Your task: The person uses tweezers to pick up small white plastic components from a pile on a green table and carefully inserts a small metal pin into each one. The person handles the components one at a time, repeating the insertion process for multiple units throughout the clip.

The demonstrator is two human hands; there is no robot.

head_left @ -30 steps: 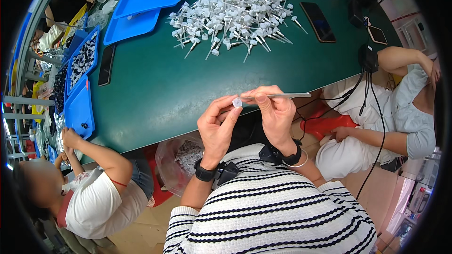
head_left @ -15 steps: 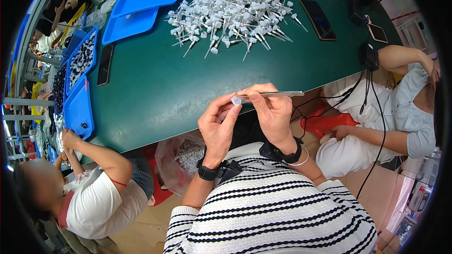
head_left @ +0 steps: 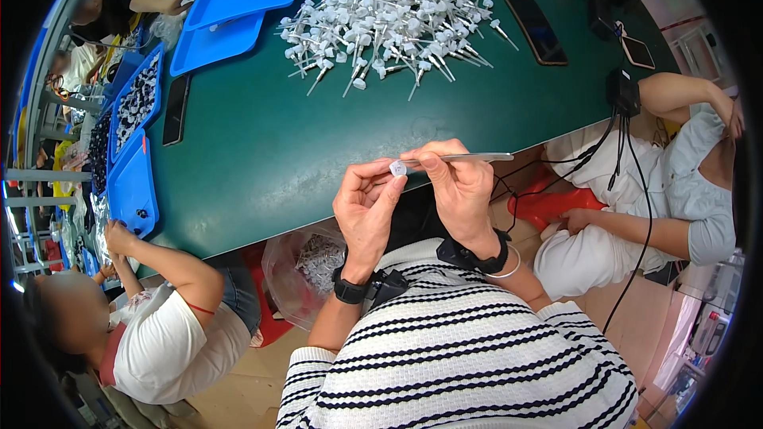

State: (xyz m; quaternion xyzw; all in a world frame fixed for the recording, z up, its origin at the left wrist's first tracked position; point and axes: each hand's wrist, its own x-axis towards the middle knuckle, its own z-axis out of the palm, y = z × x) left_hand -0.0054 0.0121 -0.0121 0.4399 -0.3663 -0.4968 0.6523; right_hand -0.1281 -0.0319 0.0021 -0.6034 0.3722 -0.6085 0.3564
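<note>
Fingers (head_left: 372, 168) of left hand (head_left: 362, 216) pinch white cap (head_left: 398, 168), apparently for steadiness; right hand (head_left: 462, 195) pinches slim metal tool (head_left: 489, 156).

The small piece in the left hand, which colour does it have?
The small piece is whitish, seen best in head view.

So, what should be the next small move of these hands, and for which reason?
Probably a slight, careful nudge of the thin metal tool toward the small white piece: the left hand pinches the piece, while the right hand holds the tool with its tip right by it. Whether they touch is too small to tell.
</note>
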